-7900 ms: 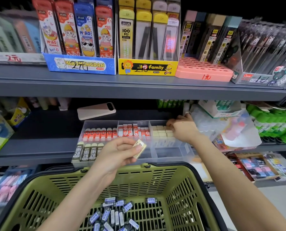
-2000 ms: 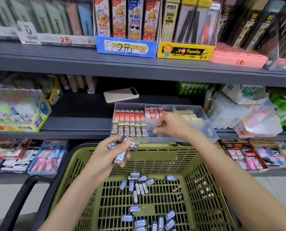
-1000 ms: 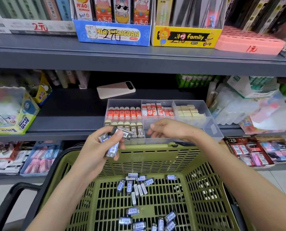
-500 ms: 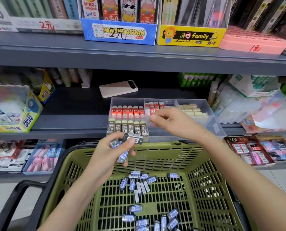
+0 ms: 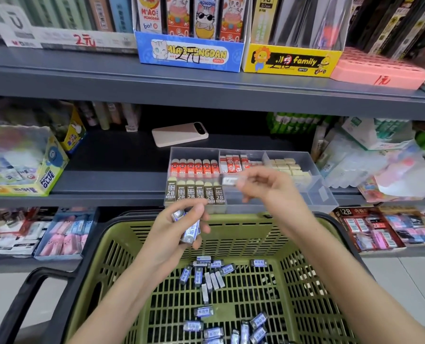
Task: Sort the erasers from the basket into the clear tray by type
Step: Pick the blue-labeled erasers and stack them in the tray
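1. One blue eraser has passed from the left hand to the right hand, which pinches it at 12 o'clock, over the clear tray.
2. The left hand grips spare erasers above the basket.
3. Best to lay it flat and square at 3 o'clock of the 2B row.

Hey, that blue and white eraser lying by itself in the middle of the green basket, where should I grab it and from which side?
Pinch the small blue-and-white sleeved eraser across its two long edges, coming straight down from above. It lies flat, label up, on the slotted floor of the green plastic basket, with bare mesh around it, so fingers probably fit both sides.
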### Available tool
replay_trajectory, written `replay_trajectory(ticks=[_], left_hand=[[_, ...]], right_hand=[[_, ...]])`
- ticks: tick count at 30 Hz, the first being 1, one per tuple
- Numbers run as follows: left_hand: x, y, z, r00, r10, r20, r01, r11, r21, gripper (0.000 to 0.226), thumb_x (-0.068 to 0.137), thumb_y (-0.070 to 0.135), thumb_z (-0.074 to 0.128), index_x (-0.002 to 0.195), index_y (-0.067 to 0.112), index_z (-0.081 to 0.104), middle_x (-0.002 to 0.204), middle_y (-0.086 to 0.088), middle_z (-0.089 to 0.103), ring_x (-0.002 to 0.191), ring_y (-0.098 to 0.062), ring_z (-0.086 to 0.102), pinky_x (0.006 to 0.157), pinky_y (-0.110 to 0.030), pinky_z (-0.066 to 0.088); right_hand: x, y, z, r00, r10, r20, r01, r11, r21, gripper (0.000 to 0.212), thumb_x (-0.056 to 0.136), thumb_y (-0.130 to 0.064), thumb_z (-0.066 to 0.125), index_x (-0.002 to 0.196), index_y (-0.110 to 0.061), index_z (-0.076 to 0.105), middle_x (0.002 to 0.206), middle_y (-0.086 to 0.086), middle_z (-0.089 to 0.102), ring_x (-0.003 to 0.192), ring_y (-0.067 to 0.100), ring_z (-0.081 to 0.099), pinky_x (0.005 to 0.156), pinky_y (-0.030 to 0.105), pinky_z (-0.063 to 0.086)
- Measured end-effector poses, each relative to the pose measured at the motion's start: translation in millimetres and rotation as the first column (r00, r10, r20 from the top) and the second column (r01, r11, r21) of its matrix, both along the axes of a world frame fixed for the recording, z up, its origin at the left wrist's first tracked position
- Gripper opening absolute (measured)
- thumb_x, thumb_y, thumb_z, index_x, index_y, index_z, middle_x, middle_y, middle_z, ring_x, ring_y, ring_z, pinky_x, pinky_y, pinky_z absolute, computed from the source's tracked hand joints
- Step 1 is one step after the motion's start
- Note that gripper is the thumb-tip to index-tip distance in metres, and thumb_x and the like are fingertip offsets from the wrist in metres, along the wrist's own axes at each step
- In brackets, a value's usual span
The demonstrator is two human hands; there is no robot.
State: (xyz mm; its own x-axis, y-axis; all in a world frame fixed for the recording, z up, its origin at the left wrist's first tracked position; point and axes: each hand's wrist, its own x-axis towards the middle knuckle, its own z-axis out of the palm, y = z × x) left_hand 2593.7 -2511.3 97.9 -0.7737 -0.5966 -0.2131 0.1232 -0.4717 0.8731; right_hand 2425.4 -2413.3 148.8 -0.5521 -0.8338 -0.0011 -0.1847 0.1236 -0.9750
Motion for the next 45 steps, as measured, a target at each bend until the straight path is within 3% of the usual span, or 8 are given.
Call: replay_trajectory(ticks=[7, 18, 21, 24, 29, 35, 41, 45], left_hand=[[-2.0, 0.7, -0.9, 1.0, 0.01, 0.027, -0.009, 1.0, -0.026, 0.027, 0.066, 0.043, 0.067, 0.075, 0.018, 0.072, 0.065, -0.001, 0.059, 0.052, -0.014, 0.056, 0.037, -0.019, 0.036], [-1.4, 3.7, -3.7, 0.997, 0.011, 0.074, -0.005, 0.997, -0.077, 0.047, 0.069, 0.057, 0.057, 0.082, 0.012, 0.065, 0.065, -0.004, 0.061, 0.052, -0.016, 0.058, 0.035, -0.019, 0.036], [-1.3, 3.4, -3.9, 0.995, 0.052, 0.083, -0.044, 0.995, -0.086, 0.05, 0.071, 0.058, 0.054, 0.085, 0.012, 0.065, 0.065, -0.004, 0.062, 0.051, -0.015, 0.057, 0.035, -0.019, 0.035], [-1.5, 3.8, -4.2, 0.993, 0.098, 0.073, -0.092, 0.993, -0.078, 0.048, 0.074, 0.058, 0.051, 0.09, 0.016, 0.066, 0.065, -0.003, 0.062, 0.05, -0.014, 0.055, 0.034, -0.018, 0.031], [-3.2, 6.1, -3.5, 0.989, 0.143, 0.046, -0.14, 0.988, -0.064, 0.059, 0.067, 0.062, 0.053, 0.099, 0.014, 0.061, 0.07, -0.006, 0.057, 0.043, -0.007, 0.042, 0.031, -0.016, 0.027], [-2.6, 7.2, -3.1, 0.982, 0.188, 0.035, -0.183, 0.977, -0.114, 0.052, 0.07, 0.059, 0.053, 0.093, 0.012, 0.056, 0.073, -0.012, 0.054, 0.049, -0.011, 0.041, 0.032, -0.016, 0.026], [-0.8, 6.1, -2.3, 0.994, 0.104, -0.04, -0.107, 0.989, -0.099, 0.053, 0.072, 0.055, 0.058, 0.096, 0.008, 0.052, 0.064, -0.003, 0.056, 0.046, -0.008, 0.042, 0.035, -0.014, 0.028], [1.1, 0.9, -1.5, 0.995, 0.001, -0.099, 0.013, 0.991, 0.135, 0.032, 0.073, 0.033, 0.074, 0.095, 0.012, 0.064, 0.074, -0.008, 0.058, 0.059, -0.014, 0.052, 0.04, -0.017, 0.036]], right_hand=[[-39.8, -26.9, -24.4, 0.862, 0.164, -0.48, 0.073, 0.896, 0.437, 0.009, 0.078, -0.017, 0.074, 0.078, -0.015, 0.066, 0.047, -0.013, 0.054, 0.056, 0.011, 0.057, 0.079, 0.03, 0.043], [-41.7, -41.8, -30.1, 0.813, 0.417, -0.407, -0.041, 0.738, 0.674, 0.014, 0.088, -0.014, 0.061, 0.09, -0.009, 0.075, 0.096, 0.0, 0.072, 0.08, 0.007, 0.058, 0.083, 0.024, 0.045], [-31.1, -35.1, -22.4, 0.76, 0.297, -0.578, 0.072, 0.846, 0.528, 0.031, 0.093, -0.019, 0.054, 0.07, -0.002, 0.064, 0.07, 0.009, 0.063, 0.07, 0.022, 0.057, 0.084, 0.037, 0.047], [3.6, -16.6, -11.1, 0.86, 0.175, -0.479, -0.066, 0.97, 0.235, 0.016, 0.088, -0.032, 0.058, 0.074, -0.026, 0.065, 0.069, -0.007, 0.063, 0.064, 0.003, 0.052, 0.068, 0.021, 0.046], [51.5, -7.0, -17.1, 0.838, 0.318, -0.443, -0.22, 0.941, 0.259, 0.038, 0.08, -0.041, 0.066, 0.117, -0.032, 0.062, 0.075, -0.013, 0.051, 0.066, 0.0, 0.043, 0.063, 0.019, 0.042], [73.5, -2.0, -27.2, 0.948, 0.104, -0.301, -0.086, 0.994, 0.074, 0.02, 0.079, -0.022, 0.071, 0.098, -0.022, 0.066, 0.081, -0.015, 0.053, 0.073, 0.0, 0.046, 0.067, 0.016, 0.038], [48.8, 4.7, -14.5, 0.948, 0.022, 0.317, 0.003, 0.997, -0.079, 0.012, 0.088, -0.01, 0.06, 0.098, -0.016, 0.057, 0.089, -0.002, 0.07, 0.074, 0.015, 0.065, 0.069, 0.021, 0.054], [-9.7, -0.7, -9.8, 0.989, -0.147, 0.019, 0.146, 0.988, 0.042, 0.016, 0.091, -0.009, 0.058, 0.098, -0.023, 0.062, 0.08, -0.001, 0.066, 0.062, 0.013, 0.065, 0.066, 0.025, 0.056]])
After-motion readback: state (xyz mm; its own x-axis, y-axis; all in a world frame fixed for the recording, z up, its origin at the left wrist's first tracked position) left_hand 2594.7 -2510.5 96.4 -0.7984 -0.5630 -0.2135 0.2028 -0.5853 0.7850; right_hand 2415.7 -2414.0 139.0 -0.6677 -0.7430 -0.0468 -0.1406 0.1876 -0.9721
